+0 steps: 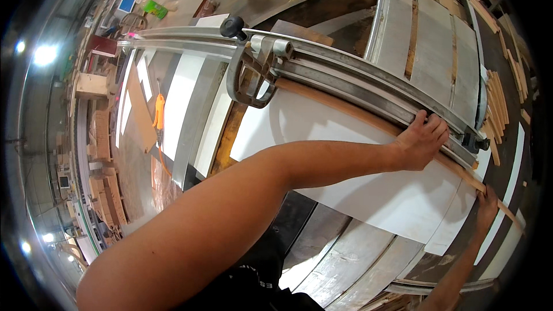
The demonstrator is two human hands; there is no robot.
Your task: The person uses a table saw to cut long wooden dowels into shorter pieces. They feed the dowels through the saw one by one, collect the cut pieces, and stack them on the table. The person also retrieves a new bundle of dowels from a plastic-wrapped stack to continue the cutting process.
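A long metal fence (pixel 345 89) runs slantwise across a sliding saw table. Along its near side lies a thin wooden strip (pixel 340 106), over white sheets (pixel 345 196). My left arm reaches across to the right, and my left hand (pixel 423 140) has its fingers curled over the fence's edge; its palm side is hidden. Farther right, my right hand (pixel 488 204) grips the wooden strip near its right end, which sticks out past the hand. A looped metal flip stop (pixel 253 75) sits on the fence to the left, with a black knob above it.
An orange air blow gun (pixel 159 112) hangs at the left near a brown strip (pixel 141 109). Grey metal table slats (pixel 435 52) lie beyond the fence. Loose wooden strips (pixel 496 103) are piled at the far right. A green bottle (pixel 154 9) stands at the back left.
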